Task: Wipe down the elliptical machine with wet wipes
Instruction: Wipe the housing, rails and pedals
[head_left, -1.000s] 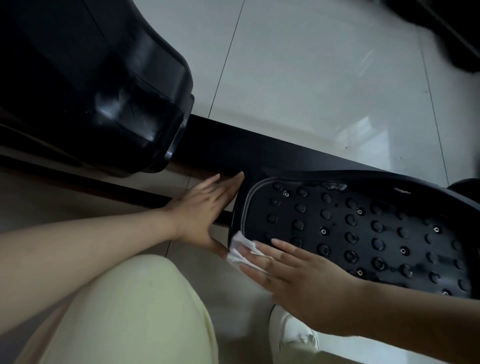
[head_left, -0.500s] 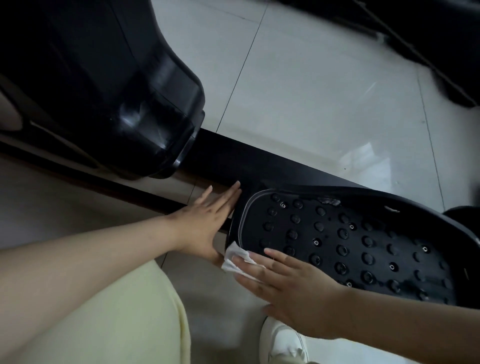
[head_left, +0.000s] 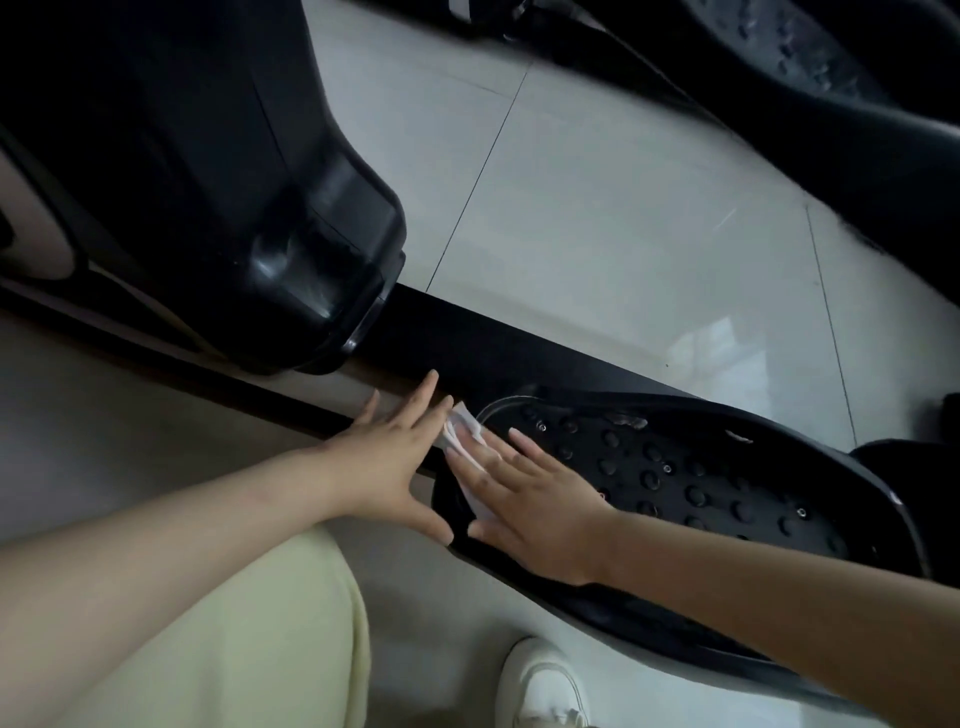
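Bracing with straight, spread fingers, the left hand (head_left: 384, 467) stays against the toe of the black studded plastic foot pedal (head_left: 701, 483). The crumpled white wet wipe (head_left: 461, 430) has slid from the near corner along the front rim, pressed under the right hand's (head_left: 530, 512) flat fingers, so the toe looks nearly covered.

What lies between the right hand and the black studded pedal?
A white wet wipe: the right hand presses it flat on the pedal's front end, seen in the head view.
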